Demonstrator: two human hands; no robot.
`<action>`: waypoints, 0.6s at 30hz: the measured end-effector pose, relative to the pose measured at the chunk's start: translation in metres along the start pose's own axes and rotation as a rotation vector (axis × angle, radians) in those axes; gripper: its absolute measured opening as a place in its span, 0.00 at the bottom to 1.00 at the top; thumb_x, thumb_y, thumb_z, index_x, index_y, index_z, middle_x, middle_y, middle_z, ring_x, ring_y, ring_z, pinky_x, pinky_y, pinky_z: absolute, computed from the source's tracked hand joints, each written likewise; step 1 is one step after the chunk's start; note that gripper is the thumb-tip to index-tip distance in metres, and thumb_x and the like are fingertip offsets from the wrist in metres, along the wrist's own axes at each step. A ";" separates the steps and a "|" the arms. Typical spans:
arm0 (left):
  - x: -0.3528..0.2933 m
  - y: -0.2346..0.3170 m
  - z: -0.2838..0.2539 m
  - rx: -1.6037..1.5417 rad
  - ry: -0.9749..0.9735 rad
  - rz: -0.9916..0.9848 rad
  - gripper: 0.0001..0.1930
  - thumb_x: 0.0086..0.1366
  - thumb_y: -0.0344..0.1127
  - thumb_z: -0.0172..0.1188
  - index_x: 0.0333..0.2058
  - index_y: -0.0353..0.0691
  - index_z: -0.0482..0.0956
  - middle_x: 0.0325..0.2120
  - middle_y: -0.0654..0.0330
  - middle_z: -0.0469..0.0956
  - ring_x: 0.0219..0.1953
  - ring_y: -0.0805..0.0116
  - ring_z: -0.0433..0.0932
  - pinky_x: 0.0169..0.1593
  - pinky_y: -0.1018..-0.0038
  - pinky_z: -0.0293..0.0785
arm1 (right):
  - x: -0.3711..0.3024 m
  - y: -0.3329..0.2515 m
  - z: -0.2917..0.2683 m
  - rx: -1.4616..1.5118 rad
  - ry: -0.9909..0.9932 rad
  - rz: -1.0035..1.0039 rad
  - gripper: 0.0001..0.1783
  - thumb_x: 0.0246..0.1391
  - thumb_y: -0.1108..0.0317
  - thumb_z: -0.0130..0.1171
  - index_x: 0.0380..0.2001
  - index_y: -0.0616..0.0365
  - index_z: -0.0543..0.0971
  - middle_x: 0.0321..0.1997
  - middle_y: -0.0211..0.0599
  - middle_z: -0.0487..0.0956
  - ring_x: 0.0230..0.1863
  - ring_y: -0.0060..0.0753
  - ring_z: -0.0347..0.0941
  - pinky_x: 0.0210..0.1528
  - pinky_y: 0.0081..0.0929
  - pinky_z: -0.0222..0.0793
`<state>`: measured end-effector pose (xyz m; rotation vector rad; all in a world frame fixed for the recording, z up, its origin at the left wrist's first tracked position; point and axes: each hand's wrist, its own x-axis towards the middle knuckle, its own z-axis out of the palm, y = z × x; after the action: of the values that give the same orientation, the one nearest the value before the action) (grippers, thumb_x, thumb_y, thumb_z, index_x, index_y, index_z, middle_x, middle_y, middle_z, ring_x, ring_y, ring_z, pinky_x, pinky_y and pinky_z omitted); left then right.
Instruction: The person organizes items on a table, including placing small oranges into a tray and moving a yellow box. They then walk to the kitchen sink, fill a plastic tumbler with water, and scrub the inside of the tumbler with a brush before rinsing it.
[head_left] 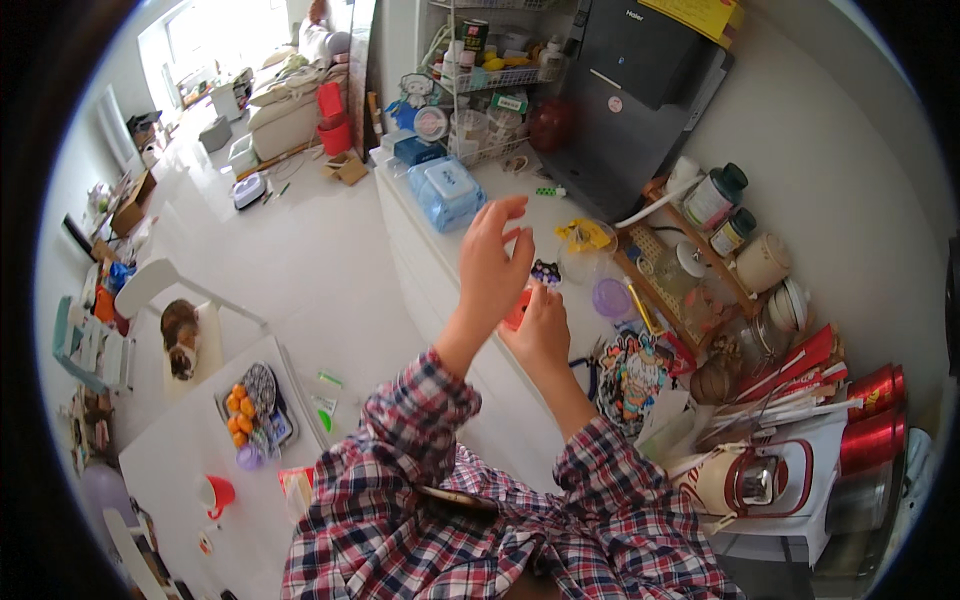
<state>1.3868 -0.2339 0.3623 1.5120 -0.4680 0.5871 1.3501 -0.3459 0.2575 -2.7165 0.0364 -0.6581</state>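
My left hand (492, 262) is raised over the white cabinet top, its fingers bent loosely and apart, with nothing in them. Just below and to its right, my right hand (541, 326) is closed around a small red thing (518, 310). Most of that thing is covered by my fingers, so its kind is unclear. A small dark patterned item (546, 271) lies just beyond the right hand. Farther off, a light blue pack of wipes (447, 192) sits near the cabinet's edge. To the right are a round purple lid (612, 298) and a crumpled yellow packet (586, 236).
A wooden rack (650, 290) with jars and bottles stands right against the wall. Colourful cutouts (635, 375) lie nearby. At left, a white table (165, 455) bears a red cup (217, 492) and oranges. A cat (180, 335) rests on a chair.
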 end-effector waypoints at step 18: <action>0.270 -0.265 0.098 0.047 -0.448 -0.309 0.25 0.59 0.31 0.60 0.55 0.31 0.70 0.37 0.51 0.77 0.33 0.66 0.78 0.33 0.73 0.75 | 0.072 -0.054 -0.064 0.173 -0.057 0.131 0.45 0.39 0.66 0.71 0.60 0.59 0.60 0.51 0.50 0.66 0.50 0.53 0.71 0.48 0.40 0.72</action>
<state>1.7689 -0.3047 0.3253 1.7237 -0.5485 0.0123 1.3825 -0.3231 0.3609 -2.5395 0.1354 -0.5202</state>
